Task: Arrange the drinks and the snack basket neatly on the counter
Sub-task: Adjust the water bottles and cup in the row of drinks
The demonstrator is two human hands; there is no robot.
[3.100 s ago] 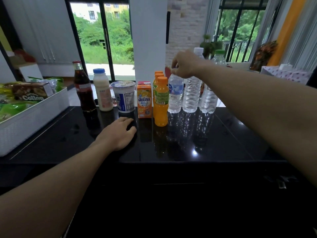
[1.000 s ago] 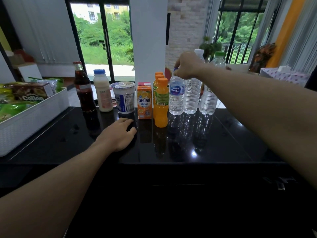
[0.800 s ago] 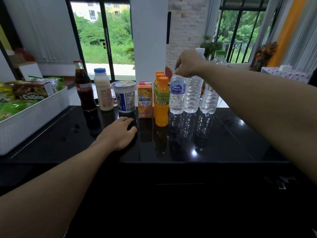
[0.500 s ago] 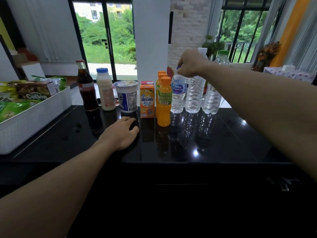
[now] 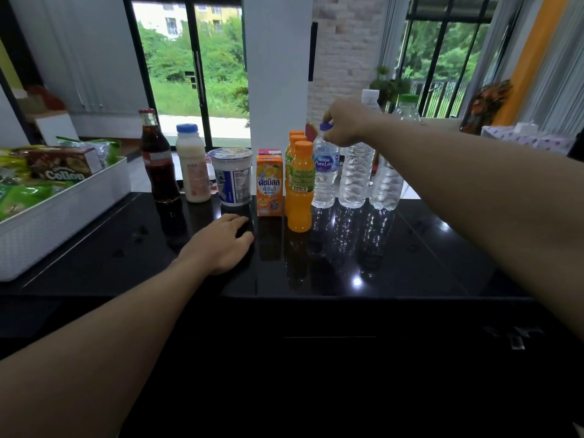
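Note:
A row of drinks stands along the back of the black counter (image 5: 410,248): a cola bottle (image 5: 158,159), a milk bottle (image 5: 192,165), a white cup (image 5: 232,177), an orange juice carton (image 5: 269,184), orange juice bottles (image 5: 299,188) and three clear water bottles. My right hand (image 5: 344,123) pinches the blue cap of the small water bottle (image 5: 325,172), which stands upright beside the orange bottles. My left hand (image 5: 221,245) rests flat on the counter in front of the cup. The white snack basket (image 5: 63,213) sits at the left end.
Two taller water bottles (image 5: 357,172) (image 5: 388,178) stand right of the small one. A white pillar (image 5: 278,74) rises behind the row. The basket holds green and brown snack packs (image 5: 60,169). The counter's front edge runs across the middle of the view.
The small water bottle has turned under my right hand so its label faces me, and my fingers have shifted off the top to the side of the cap. My left hand has stayed put.

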